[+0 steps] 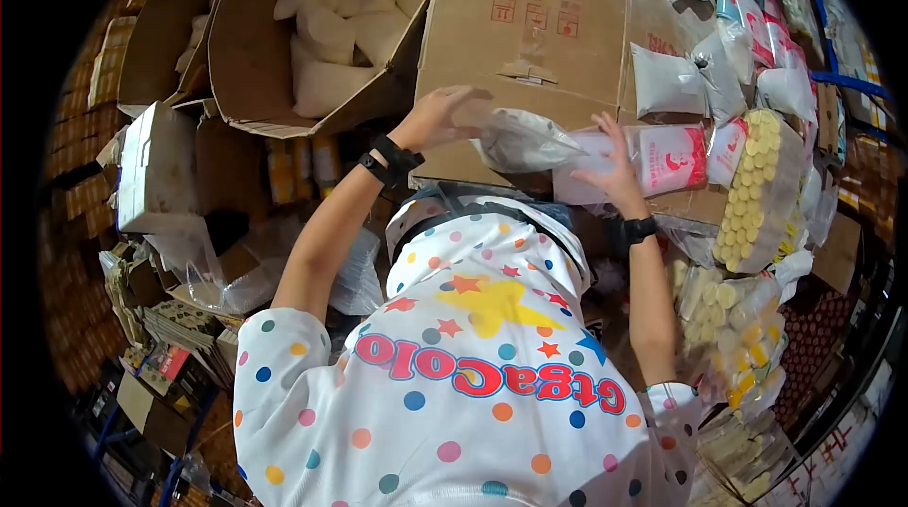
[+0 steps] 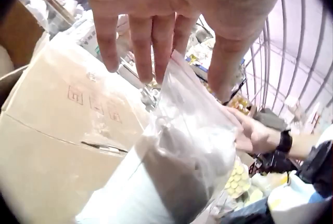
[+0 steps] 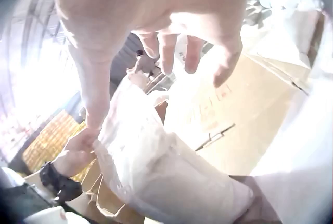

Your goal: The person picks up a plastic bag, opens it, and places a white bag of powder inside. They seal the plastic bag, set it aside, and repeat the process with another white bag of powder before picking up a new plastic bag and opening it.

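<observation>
A clear plastic bag with white contents stands tilted between both hands, over the near edge of a cardboard box. My left hand is at its left side, fingers extended and the thumb close to the plastic; in the left wrist view the bag's top corner meets the fingers. My right hand is spread at the other side, its thumb by the bag's edge in the right wrist view and its fingers apart from it. Whether either thumb presses the bag is unclear.
The large cardboard box lies ahead. A pink-and-white packet, white pouches and a bag of yellow rounds are on the right. An open carton holding white bags stands on the left.
</observation>
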### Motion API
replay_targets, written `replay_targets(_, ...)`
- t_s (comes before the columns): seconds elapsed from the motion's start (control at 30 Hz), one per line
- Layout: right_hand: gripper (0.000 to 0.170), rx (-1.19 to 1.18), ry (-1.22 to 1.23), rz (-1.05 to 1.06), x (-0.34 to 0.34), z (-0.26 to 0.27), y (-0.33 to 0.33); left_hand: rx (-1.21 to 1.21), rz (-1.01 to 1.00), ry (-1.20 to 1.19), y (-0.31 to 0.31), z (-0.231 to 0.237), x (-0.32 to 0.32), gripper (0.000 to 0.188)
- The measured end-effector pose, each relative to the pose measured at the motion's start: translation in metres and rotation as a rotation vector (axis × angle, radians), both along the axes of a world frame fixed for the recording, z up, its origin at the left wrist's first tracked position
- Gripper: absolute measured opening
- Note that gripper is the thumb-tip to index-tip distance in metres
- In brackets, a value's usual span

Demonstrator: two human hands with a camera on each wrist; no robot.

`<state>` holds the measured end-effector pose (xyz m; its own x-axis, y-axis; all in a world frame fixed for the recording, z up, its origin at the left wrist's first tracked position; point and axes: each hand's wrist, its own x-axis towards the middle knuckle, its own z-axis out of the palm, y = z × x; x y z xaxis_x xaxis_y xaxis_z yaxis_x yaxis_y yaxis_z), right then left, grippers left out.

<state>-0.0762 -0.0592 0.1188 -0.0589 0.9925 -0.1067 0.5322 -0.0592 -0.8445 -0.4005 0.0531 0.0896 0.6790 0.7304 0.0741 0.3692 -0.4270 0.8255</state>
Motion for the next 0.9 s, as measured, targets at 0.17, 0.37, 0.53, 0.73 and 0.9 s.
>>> replay_targets(0.17, 0.121, -0.143, 0.376, -0.008, -0.016, -0.079, -0.022, -0.562, -0.146, -0.308, 0.007, -0.065, 0.008, 0.116)
replay_targets(0.37, 0.076, -0.054, 0.339, 0.003, -0.039, -0.102, 0.006, -0.527, -0.191, -0.251, -0.013, -0.074, 0.052, 0.091)
replay_targets(0.53, 0.041, -0.071, 0.524, -0.122, -0.036, -0.136, -0.003, -0.261, -0.176, -0.255, -0.019, -0.087, 0.066, 0.044)
replay_targets(0.73, 0.033, 0.053, 0.423, -0.094, -0.042, -0.117, 0.005, -0.154, -0.023, -0.253, -0.026, -0.086, 0.079, 0.023)
replay_targets(0.9, 0.037, -0.161, 0.534, -0.220, -0.050, -0.106, 0.010, -0.258, 0.024, -0.273, -0.030, -0.087, 0.075, 0.021)
